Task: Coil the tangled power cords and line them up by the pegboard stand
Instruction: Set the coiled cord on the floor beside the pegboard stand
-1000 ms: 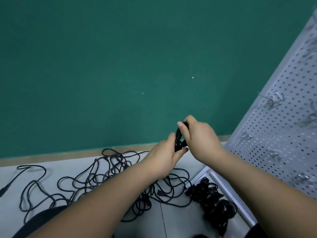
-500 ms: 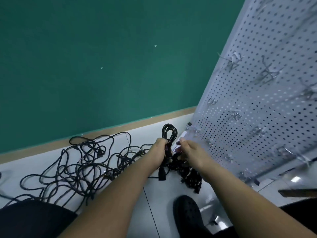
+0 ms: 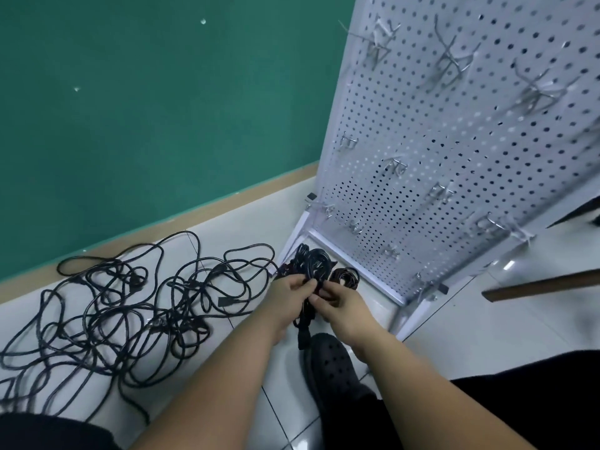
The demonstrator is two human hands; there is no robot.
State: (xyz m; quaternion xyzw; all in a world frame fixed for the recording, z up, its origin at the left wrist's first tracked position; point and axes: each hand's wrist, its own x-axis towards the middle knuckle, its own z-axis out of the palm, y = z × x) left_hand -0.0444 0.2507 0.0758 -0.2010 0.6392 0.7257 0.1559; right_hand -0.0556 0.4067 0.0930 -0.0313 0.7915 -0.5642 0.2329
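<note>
Coiled cord [image 3: 304, 319] gripped between both hands low over the floor [image 3: 487, 336], just in front of the near corner of the pegboard stand [image 3: 454, 151]. Long axis roughly upright and leaning away: loops toward the stand, plug end hanging down toward a black perforated shoe [image 3: 334, 368]. Left hand [image 3: 287, 302] with fingers curled round the bundle from the left; right hand [image 3: 345, 311] with fingers pinching it from the right, the two sets of fingertips almost meeting. Just behind the hands, a dark heap of coils [image 3: 311, 259] against the stand's white base frame [image 3: 367, 277], and a smaller coil [image 3: 345, 276] lying flat beside it; hard to tell where the held loops end and the heap begins. Off to the left, tangled cords [image 3: 130, 306] sprawled wide over the tiles, reaching nearly to the tan skirting strip [image 3: 227, 203] under the green wall [image 3: 162, 102]. Pale tile showing between shoe and base frame, and more to the right of the stand's foot. Wire hooks [image 3: 396, 165] scattered over the perforated panel. Brown wooden bar [image 3: 535, 285] entering from the right edge.
</note>
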